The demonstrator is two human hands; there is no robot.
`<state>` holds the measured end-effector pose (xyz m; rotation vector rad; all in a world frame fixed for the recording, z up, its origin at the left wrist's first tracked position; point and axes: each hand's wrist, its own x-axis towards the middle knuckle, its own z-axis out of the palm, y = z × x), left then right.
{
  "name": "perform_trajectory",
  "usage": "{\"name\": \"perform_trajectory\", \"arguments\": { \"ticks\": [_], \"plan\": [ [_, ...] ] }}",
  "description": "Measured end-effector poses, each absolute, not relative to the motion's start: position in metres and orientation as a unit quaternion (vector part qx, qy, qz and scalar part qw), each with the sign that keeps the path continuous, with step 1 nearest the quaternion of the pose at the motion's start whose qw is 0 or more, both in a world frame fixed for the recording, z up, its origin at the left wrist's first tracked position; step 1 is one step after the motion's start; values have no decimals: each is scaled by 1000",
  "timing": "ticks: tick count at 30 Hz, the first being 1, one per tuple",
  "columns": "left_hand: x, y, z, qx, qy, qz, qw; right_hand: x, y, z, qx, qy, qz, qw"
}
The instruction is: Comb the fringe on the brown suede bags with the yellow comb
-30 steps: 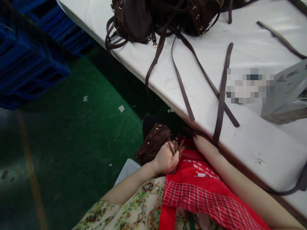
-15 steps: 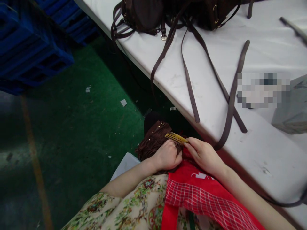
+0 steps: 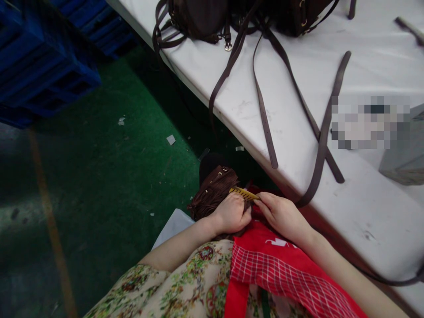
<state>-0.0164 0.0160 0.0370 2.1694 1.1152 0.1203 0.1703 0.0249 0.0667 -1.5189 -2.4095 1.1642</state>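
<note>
A dark brown fringed bag (image 3: 213,190) with small gold eyelets lies over my lap, beside the table's edge. My left hand (image 3: 232,214) is closed on its fringe; the strands under the fingers are mostly hidden. A yellow comb (image 3: 244,193) is pinched by one end between the thumb and fingers of my right hand (image 3: 278,212). Its teeth lie against the fringe, just above the left hand's knuckles. Below both hands is a red apron (image 3: 261,238) with a checked band.
Dark brown bags (image 3: 205,20) with long straps lie at the back of the white table (image 3: 298,53). One loose strap (image 3: 318,172) hangs over the near edge. Blue pallets (image 3: 49,70) are stacked on the green floor (image 3: 115,176) at the left. A grey package (image 3: 404,154) lies at the right.
The comb has tilted and its teeth now point more into the fringe, close above the left hand. Both hands keep nearly the same place. The view has shifted slightly.
</note>
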Motion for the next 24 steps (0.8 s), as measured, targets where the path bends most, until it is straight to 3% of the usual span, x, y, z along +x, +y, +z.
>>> {"name": "perform_trajectory", "arguments": {
  "ticks": [7, 24],
  "plan": [
    [-17, 18, 39, 846, 423, 48, 322, 175, 25, 67, -513, -750, 411, 77],
    [-19, 15, 39, 837, 418, 82, 344, 170, 26, 67, -479, -757, 441, 59]
  ]
}}
